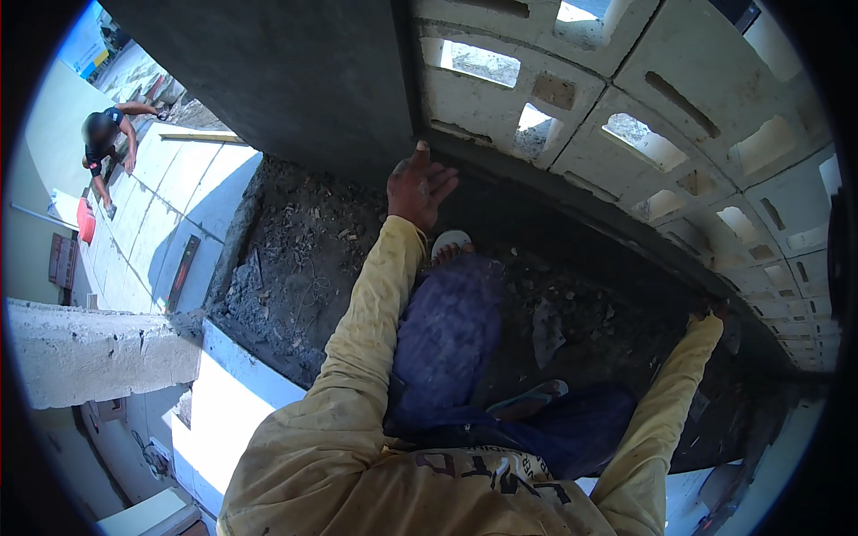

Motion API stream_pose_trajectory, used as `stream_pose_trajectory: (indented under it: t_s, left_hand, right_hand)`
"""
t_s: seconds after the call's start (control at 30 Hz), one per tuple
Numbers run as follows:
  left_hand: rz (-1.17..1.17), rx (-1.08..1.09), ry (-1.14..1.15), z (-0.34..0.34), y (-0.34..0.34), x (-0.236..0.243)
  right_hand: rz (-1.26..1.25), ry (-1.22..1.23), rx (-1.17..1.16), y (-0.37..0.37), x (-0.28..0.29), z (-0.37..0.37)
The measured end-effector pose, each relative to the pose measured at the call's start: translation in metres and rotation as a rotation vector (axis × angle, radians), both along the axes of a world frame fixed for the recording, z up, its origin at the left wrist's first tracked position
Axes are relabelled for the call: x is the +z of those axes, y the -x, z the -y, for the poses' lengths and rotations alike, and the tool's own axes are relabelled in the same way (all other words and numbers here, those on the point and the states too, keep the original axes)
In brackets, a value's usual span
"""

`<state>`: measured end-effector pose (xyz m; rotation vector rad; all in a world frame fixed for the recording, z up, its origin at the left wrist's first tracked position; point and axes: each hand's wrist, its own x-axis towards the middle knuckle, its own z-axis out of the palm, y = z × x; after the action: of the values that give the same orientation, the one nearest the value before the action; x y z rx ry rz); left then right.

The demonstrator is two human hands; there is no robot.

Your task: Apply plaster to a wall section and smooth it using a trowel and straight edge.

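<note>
My left hand (420,186) is raised beside the corner where a grey plastered wall (313,80) meets a wall of pale ventilation blocks (661,134). Its fingers are spread and nothing shows in them. I cannot tell whether the fingertips touch the wall. Far to the right, my right hand (709,313) is at the dark grey ledge (572,201) under the blocks. Shadow hides its fingers and anything they may hold. Both arms wear long yellow sleeves.
My sandalled feet stand on dark rubble-strewn soil (295,241) between the walls. A pale scrap (547,332) lies there. At far left, another person (107,143) crouches on light tiles near a red basin (86,220) and a long level-like bar (184,272). A rough concrete beam (107,353) juts in at left.
</note>
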<state>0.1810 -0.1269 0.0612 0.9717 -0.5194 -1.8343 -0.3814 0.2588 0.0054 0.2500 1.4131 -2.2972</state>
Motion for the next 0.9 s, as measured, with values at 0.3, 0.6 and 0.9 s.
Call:
stream_pose_trajectory:
  t_s: [0.3, 0.6, 0.9]
  left_hand:
    - [0.004, -0.011, 0.005, 0.002, -0.004, -0.001]
    - [-0.007, -0.022, -0.004, 0.004, -0.008, -0.004]
    - [0.03, 0.001, 0.009, 0.01, -0.015, -0.007]
  right_hand:
    - [-0.004, -0.002, -0.004, -0.005, -0.001, 0.002]
    - [-0.008, -0.005, -0.014, -0.01, -0.001, 0.003]
    - [-0.019, 0.009, -0.017, -0.023, -0.001, 0.016]
